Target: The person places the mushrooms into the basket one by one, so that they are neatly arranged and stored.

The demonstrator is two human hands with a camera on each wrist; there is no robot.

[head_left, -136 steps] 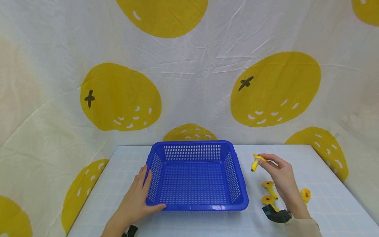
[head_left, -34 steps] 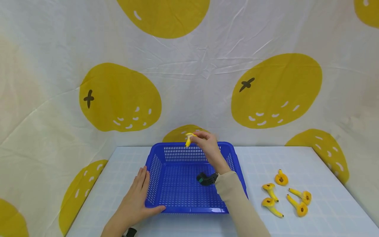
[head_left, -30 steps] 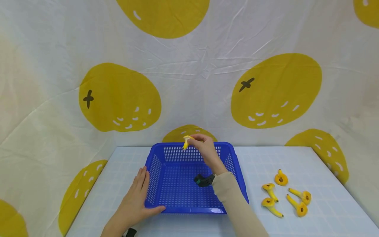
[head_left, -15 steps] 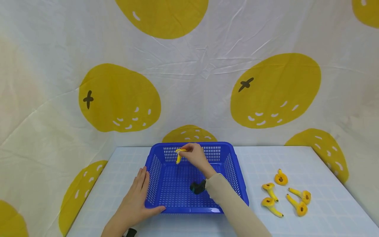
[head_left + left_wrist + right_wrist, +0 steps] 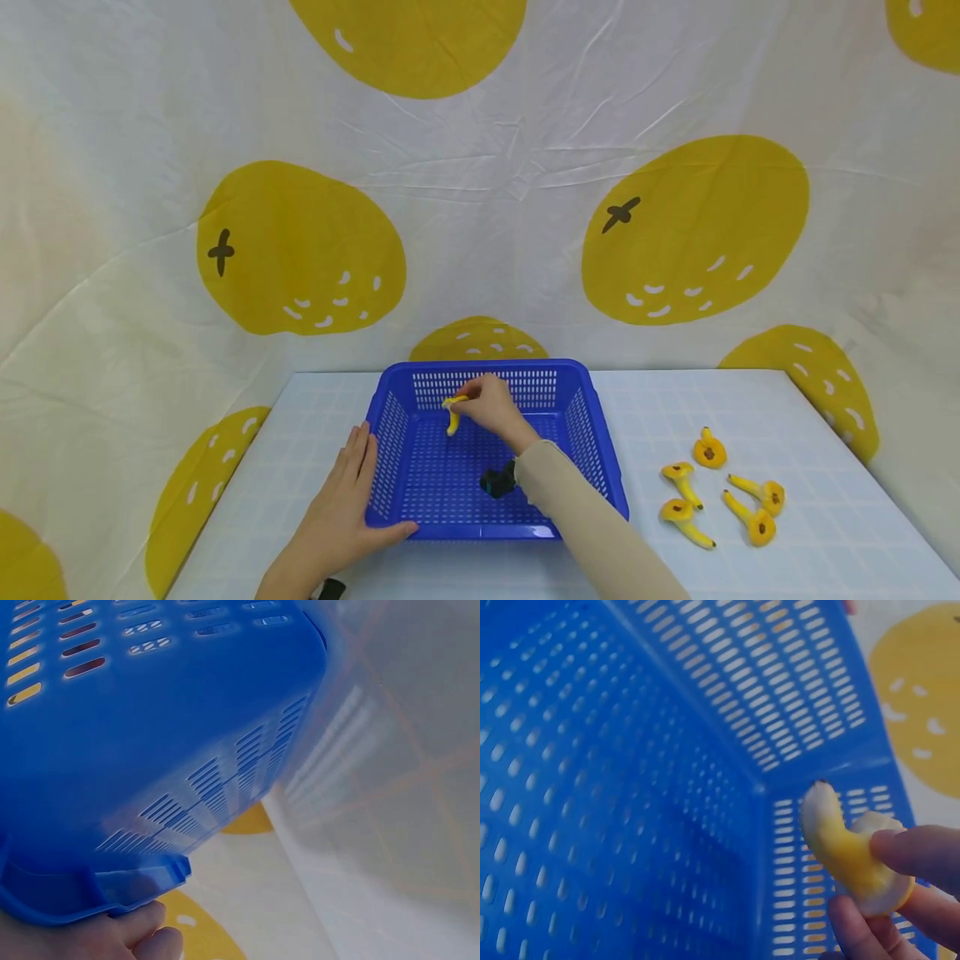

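A blue plastic basket (image 5: 480,532) with slotted walls stands on the table. Inside its far left part, my right hand (image 5: 491,407) pinches a yellow toy mushroom (image 5: 832,847) by the cap between thumb and fingers, the stem hanging down toward the basket floor. In the right wrist view the dark stem tip shows near a basket corner. My left hand (image 5: 337,504) rests along the basket's left rim, fingers straight and thumb spread over the front left corner. From the left wrist view, its fingers (image 5: 142,922) touch the underside of the rim.
Several more yellow mushrooms lie on the table right of the basket, among them a nearer one (image 5: 686,522) and a farther one (image 5: 709,450). The pale checked table (image 5: 810,467) ends at a white curtain (image 5: 495,250) printed with yellow fruit.
My right hand took the mushroom from the right of the table to over the basket, then lowered it leftward inside. My left hand stays at the rim.
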